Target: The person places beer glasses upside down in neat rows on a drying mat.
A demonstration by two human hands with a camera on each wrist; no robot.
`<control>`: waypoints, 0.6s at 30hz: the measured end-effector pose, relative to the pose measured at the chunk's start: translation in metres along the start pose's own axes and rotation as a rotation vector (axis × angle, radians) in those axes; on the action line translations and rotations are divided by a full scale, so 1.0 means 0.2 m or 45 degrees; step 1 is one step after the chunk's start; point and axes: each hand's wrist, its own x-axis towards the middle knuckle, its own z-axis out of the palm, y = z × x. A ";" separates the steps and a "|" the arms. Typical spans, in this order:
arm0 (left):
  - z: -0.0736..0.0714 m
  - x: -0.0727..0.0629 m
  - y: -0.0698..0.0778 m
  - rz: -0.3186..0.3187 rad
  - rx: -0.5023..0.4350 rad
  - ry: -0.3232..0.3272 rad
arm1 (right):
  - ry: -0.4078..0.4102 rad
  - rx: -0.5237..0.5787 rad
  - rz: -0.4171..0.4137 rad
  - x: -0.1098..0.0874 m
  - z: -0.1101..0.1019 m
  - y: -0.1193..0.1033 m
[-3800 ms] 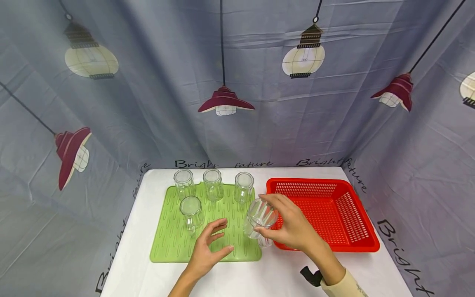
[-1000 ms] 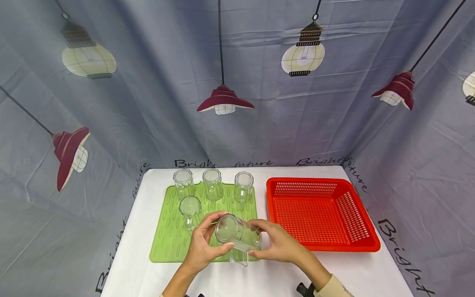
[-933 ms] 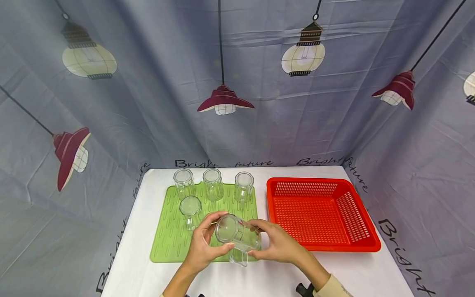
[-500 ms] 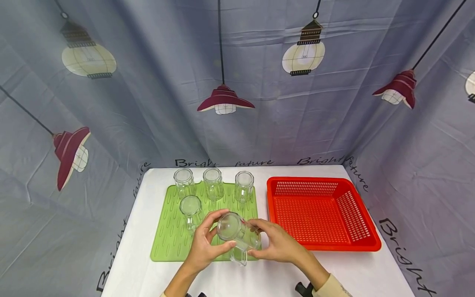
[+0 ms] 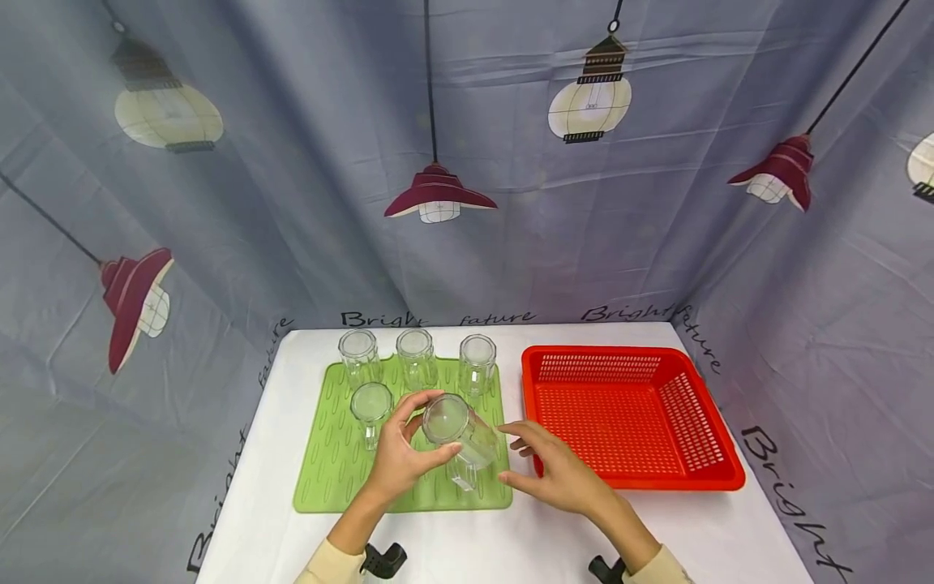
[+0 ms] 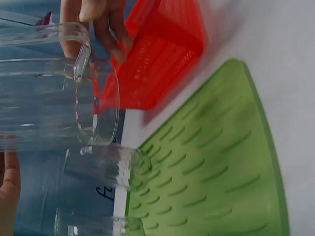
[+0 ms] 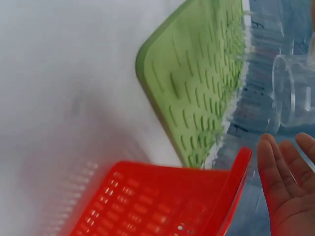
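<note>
My left hand (image 5: 401, 454) grips a clear glass mug (image 5: 474, 442) near its base, with thumb and fingers on opposite sides. The mug tilts, base up and to the left, its handle (image 5: 463, 474) hanging on the near side, above the green ridged mat (image 5: 321, 483). Just right of the mug's mouth is my right hand (image 5: 558, 474), fingers spread and holding nothing. In the right wrist view a gap shows between the fingertips and the mug (image 7: 295, 93). Several more glass mugs stand upside down on the mat, among them one (image 5: 370, 410) beside my left hand.
A red plastic basket (image 5: 635, 487) with perforated walls sits on the white table (image 5: 467, 551), right of the mat and close beyond my right hand. Three mugs line the mat's back edge, one of them a mug (image 5: 477, 365) at its right end. A grey printed curtain (image 5: 467, 268) hangs behind.
Earlier the right hand alone held the mug by the basket; then both hands held it tilted. Now the right hand has let go and moved right, while the left has raised the mug slightly farther back.
</note>
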 end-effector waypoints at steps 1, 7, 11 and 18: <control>-0.01 0.01 -0.01 -0.011 0.023 0.009 | 0.007 -0.004 0.012 -0.01 -0.01 0.01; -0.03 0.08 -0.08 -0.101 0.132 0.082 | 0.050 -0.019 0.031 -0.05 -0.05 0.03; -0.02 0.11 -0.13 -0.170 0.214 0.114 | 0.054 -0.004 0.054 -0.07 -0.06 0.04; 0.01 0.15 -0.23 -0.224 0.341 0.132 | 0.075 0.015 0.035 -0.10 -0.09 0.06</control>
